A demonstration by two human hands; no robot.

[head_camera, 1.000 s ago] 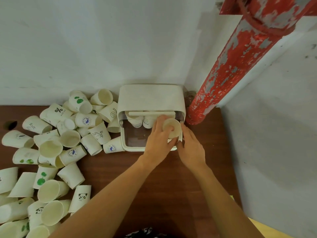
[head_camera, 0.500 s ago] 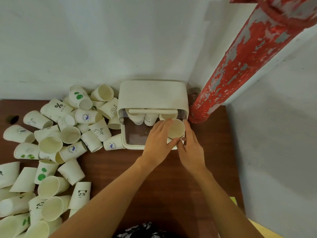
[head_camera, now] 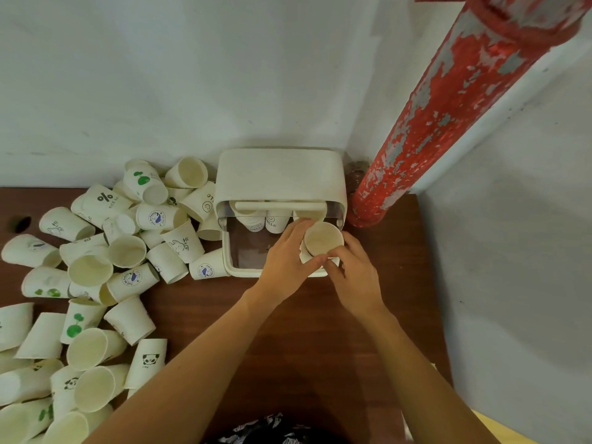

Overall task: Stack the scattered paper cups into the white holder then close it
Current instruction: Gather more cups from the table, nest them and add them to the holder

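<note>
**Cup going into right slot of holder**

I see the open-mouthed white paper cup (head_camera: 323, 241) at the right side of the white plastic lidded holder (head_camera: 280, 177), mouth facing the camera. Left hand (head_camera: 286, 261) wraps its left wall; right hand (head_camera: 354, 277) pinches the near rim. My judgement: light, thin-walled, crushes easily, so grip at the stiffer rolled rim, gently. Both forearms reach from the near edge over the brown wooden table (head_camera: 288, 331). Scattered cups (head_camera: 128, 251) lie left.

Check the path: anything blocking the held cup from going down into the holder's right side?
Nothing visible does. The cup, held by the left hand and right hand, sits over the white holder at its open right side. The slot beneath it is hidden.
</note>
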